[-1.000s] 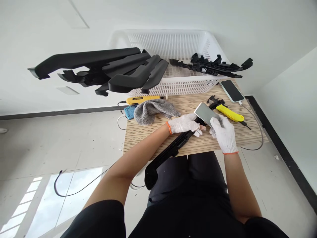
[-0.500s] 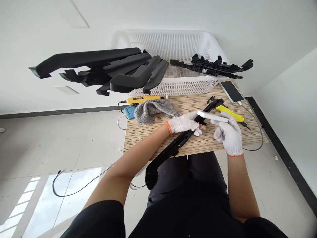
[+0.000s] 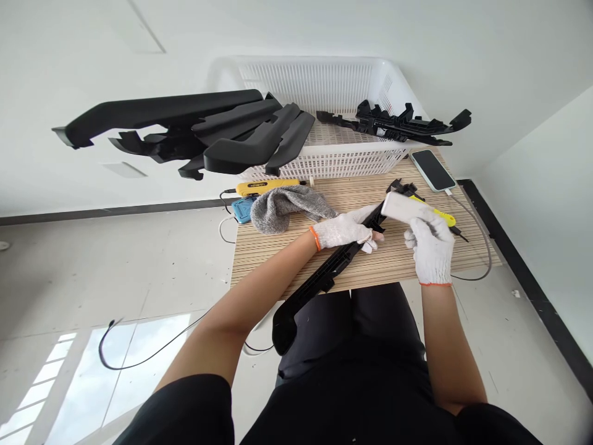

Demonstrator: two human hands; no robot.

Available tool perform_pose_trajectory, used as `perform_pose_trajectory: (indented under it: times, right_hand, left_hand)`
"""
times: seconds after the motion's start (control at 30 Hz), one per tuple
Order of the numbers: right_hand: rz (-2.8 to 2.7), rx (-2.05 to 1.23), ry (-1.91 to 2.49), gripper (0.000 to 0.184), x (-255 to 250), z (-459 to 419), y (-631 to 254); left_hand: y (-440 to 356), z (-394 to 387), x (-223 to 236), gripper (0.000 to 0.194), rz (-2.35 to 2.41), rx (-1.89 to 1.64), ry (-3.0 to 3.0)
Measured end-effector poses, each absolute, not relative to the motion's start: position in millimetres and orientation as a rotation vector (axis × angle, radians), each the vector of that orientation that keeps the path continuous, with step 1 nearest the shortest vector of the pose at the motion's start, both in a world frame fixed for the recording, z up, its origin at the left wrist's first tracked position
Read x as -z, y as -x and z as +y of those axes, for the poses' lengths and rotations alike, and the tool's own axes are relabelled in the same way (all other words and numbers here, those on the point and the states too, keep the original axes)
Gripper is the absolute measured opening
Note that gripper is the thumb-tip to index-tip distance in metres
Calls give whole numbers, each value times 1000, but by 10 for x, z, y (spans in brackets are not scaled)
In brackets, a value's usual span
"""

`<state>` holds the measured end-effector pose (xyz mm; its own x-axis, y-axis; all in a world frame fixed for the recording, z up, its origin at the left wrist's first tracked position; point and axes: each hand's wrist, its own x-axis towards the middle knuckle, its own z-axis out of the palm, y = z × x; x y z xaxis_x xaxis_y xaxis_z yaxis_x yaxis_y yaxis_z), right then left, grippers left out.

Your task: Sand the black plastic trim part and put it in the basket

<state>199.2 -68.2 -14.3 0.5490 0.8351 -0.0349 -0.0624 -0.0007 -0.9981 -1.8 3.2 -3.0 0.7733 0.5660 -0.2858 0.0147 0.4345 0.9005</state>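
Plastic trim (image 3: 319,278), long and black, runs from its rounded end overhanging the table's (image 3: 259,247) near edge, over the lap, up and rightward to its far tip by the yellow knife (image 3: 433,213). Left hand (image 3: 345,230), gloved, is closed around the strip's middle, pinning it to the slatted top. Right hand (image 3: 433,247), just right of the strip, grips a pale flat block (image 3: 403,207) pressed against its far end. Farther back lie a grey cloth (image 3: 290,207), a phone (image 3: 432,170) and a white basket (image 3: 352,157) with more black pieces.
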Motion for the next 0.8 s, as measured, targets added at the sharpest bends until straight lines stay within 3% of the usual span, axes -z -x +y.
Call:
perform_pose_trajectory:
  times: [0.8]
  right_hand:
    - [-735,-780,1431,35,125,-726,-2026]
  left_hand:
    - [47,42,88,100,573,-365,-1017]
